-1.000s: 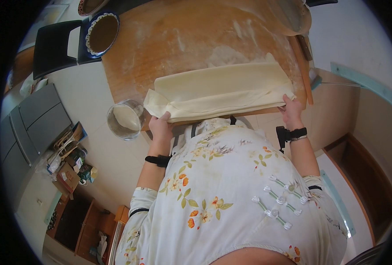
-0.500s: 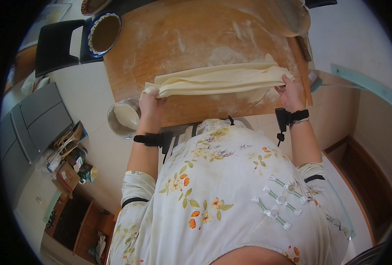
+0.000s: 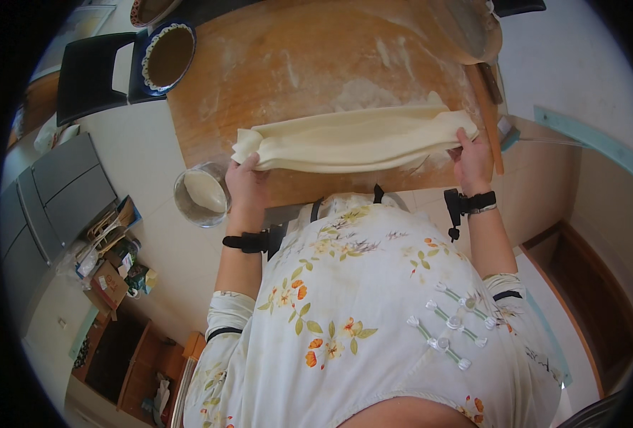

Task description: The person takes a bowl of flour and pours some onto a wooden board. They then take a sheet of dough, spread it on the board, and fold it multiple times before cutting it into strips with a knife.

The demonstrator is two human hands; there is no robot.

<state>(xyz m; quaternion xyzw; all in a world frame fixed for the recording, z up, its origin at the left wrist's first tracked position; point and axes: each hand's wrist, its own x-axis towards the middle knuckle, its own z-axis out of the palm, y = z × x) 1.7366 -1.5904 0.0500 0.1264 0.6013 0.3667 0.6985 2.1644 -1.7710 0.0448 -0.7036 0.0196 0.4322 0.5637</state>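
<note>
A long, pale sheet of dough lies folded in a band across the near part of a floured wooden board. At its left end, my left hand is closed on the dough's edge, thumb on top. My right hand pinches the right end in the same way. The dough's near edge sags slightly between the two hands, close to the board's front edge. Fingers beneath the dough are partly hidden.
Beside my left hand stands a metal pot of flour. A blue-rimmed bowl with brown contents sits at the far left. A rolling pin and a knife lie along the right edge. A round wooden-rimmed sieve is at the far right.
Both hands have drawn slightly toward me, bringing the dough's near edge closer to the board's front. The upper layer now looks smoother and wider, with fewer creases.
</note>
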